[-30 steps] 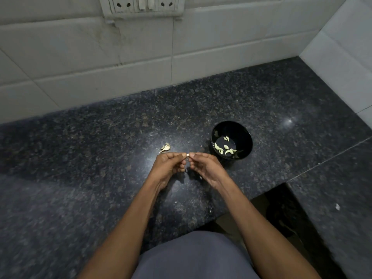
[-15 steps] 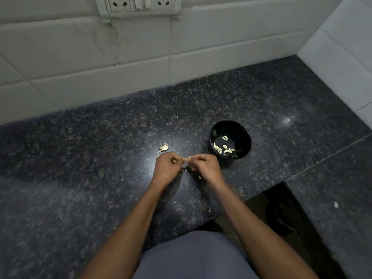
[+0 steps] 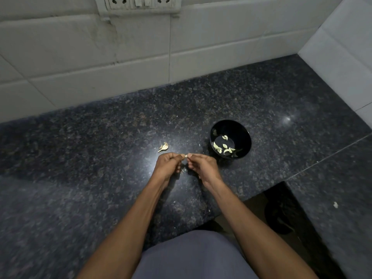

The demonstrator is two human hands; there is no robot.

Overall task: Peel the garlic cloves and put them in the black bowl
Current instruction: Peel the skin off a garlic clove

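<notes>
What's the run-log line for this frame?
step: peeling | left hand + right hand: pinch garlic clove | black bowl: holds peeled cloves | skins: on counter

White tiled wall with socket panel behind dark granite counter.

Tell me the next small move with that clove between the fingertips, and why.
Probably keep stripping skin off the garlic clove, pinched between left hand and right hand above the countertop. Whether skin remains is too small to tell; once it is bare, drop it into the black bowl at the right, beside the peeled cloves.
</notes>
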